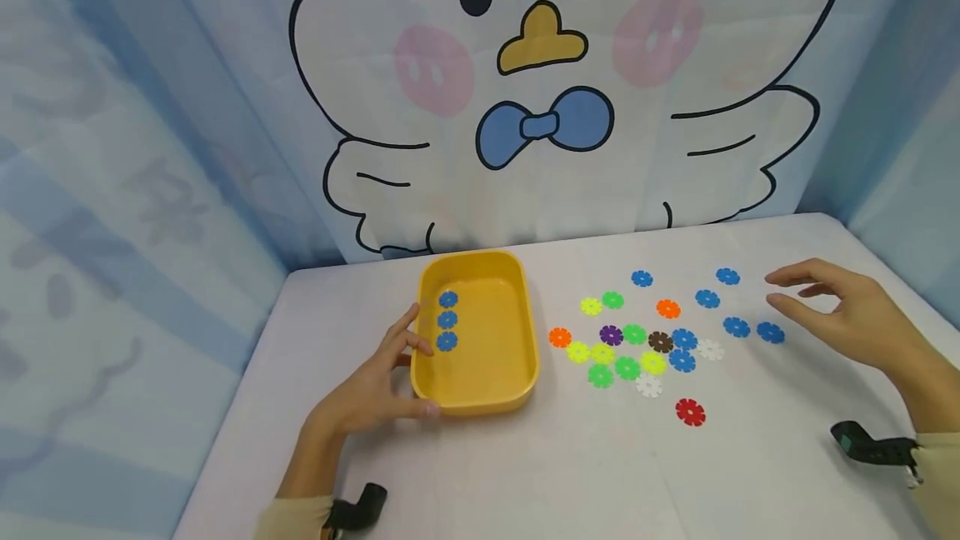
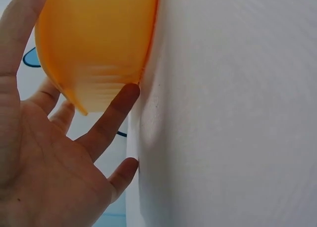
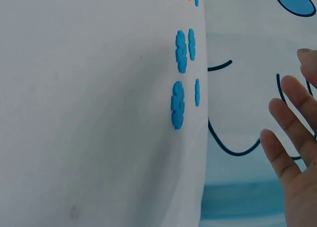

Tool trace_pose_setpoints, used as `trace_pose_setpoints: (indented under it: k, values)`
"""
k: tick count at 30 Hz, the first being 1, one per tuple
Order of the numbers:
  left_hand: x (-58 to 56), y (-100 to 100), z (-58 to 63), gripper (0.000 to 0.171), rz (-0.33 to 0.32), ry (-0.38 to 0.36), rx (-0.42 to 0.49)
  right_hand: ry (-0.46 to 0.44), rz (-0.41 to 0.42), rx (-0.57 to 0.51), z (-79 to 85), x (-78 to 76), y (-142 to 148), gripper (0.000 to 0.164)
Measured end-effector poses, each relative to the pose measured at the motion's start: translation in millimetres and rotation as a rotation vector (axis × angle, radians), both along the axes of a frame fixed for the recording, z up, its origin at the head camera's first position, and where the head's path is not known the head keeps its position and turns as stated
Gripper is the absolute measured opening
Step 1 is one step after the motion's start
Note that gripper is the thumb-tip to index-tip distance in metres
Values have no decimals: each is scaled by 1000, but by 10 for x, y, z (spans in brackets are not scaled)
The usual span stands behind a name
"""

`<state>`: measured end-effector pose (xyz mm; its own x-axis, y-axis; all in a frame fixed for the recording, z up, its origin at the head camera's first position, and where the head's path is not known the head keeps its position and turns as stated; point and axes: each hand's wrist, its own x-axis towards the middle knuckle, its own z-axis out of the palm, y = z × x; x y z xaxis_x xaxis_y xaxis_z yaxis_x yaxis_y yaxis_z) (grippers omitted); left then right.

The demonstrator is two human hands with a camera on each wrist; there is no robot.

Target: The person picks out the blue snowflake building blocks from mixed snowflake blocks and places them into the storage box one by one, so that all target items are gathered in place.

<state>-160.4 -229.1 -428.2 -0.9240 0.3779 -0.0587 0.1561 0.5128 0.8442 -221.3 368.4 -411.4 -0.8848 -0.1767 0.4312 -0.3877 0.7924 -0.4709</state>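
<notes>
My left hand [image 1: 378,390] holds a yellow plastic tray [image 1: 480,403] by its left side, fingertips over the left rim and thumb at the near corner. The left wrist view shows the hand [image 2: 64,153] from the palm side against the tray's wall [image 2: 99,44]. Three blue flower-shaped discs [image 1: 447,320] lie in a column inside the tray. Raised above the table's right side, my right hand [image 1: 847,315] has loosely bent fingers and holds nothing. Nearest to it is a blue disc [image 1: 770,332], with another blue disc [image 1: 737,327] beside it.
Between tray and right hand, several flower-shaped discs lie scattered: orange [image 1: 560,337], purple [image 1: 611,335], green [image 1: 627,368], yellow [image 1: 653,363], brown [image 1: 661,342], white [image 1: 648,386], red [image 1: 690,412] and blue [image 1: 707,299]. A patterned curtain [image 1: 540,198] hangs behind the white table [image 1: 525,473].
</notes>
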Motion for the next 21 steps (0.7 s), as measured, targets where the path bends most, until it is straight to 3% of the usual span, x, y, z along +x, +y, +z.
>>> trace_pose_setpoints:
  k: [7, 15, 21]
  values:
    - [6, -19, 13, 65, 12, -8, -3, -105, -45, 39, -131, 2, 124, 38]
    - [28, -23, 10, 65, 6, 11, -3, -170, -5, 68, -251, -3, 275, 43]
    - [6, -13, 35, 65, 9, -5, -40, -274, -5, 90, -324, 7, 311, 52]
